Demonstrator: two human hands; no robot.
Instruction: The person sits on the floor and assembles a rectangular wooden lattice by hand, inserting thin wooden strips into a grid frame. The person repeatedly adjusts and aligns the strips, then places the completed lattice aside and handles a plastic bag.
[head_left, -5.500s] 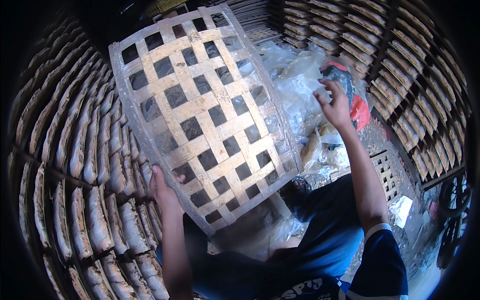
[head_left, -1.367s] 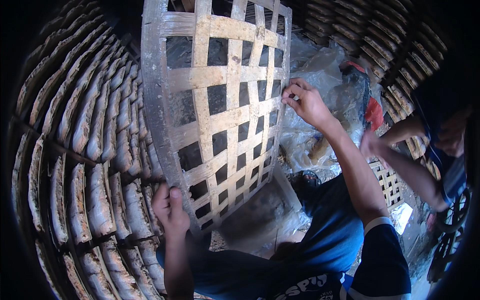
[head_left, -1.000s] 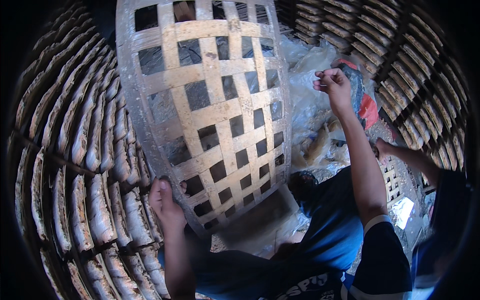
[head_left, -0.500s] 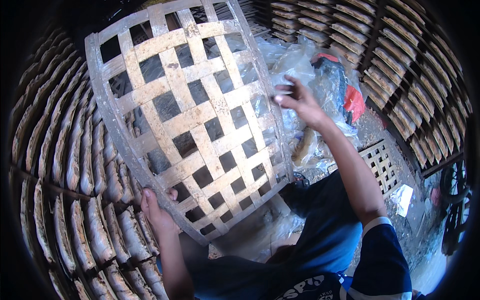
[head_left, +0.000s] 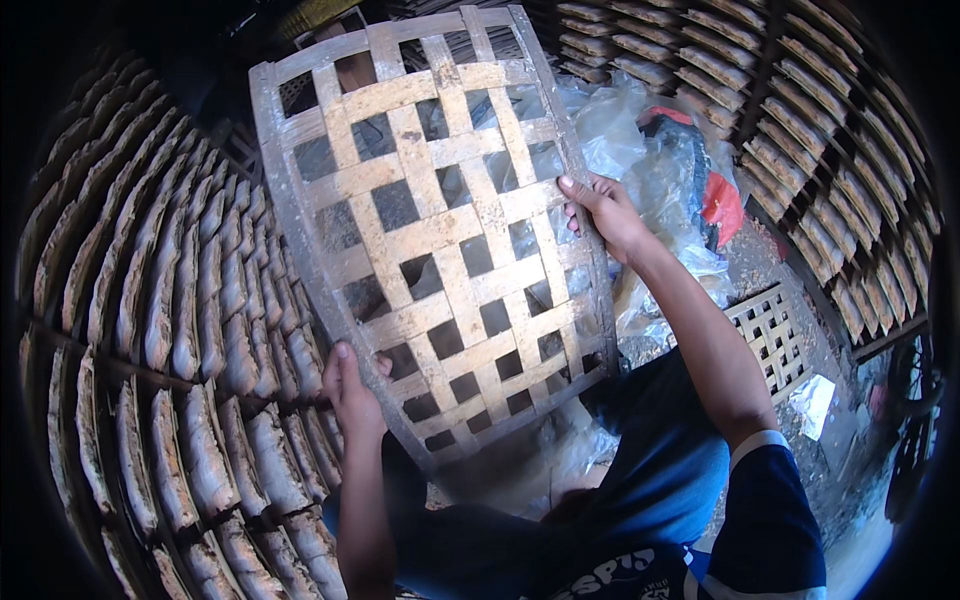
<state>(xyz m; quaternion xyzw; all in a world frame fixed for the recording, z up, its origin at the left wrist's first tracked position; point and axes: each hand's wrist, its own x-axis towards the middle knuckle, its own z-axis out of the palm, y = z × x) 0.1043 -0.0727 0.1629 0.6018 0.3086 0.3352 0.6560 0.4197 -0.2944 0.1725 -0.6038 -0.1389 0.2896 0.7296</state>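
Note:
A woven bamboo tray (head_left: pixel 462 228), rectangular with a greyish wooden frame and an open lattice of pale strips, is held up tilted in front of me. My left hand (head_left: pixel 354 392) is closed on the frame's lower left side, thumb on the near face. On the right side rail, about halfway up, my right hand (head_left: pixel 606 215) grips the frame with its thumb over the front and fingers curled behind. Through the lattice gaps nothing lies on the tray's face, and dark surroundings show behind it.
Racks of stacked, curved slabs (head_left: pixel 200 450) fill the left side. Similar slabs (head_left: pixel 820 170) line the right wall. Crumpled clear plastic sheeting (head_left: pixel 625 130) with a red piece (head_left: pixel 722 208) lies beyond the tray. Another woven tray (head_left: pixel 768 338) rests on the floor at right, near a white paper (head_left: pixel 812 403).
My right hand, apart from the frame with fingers spread before, has closed on its right rail. The tray and my left hand have shifted to the right in view.

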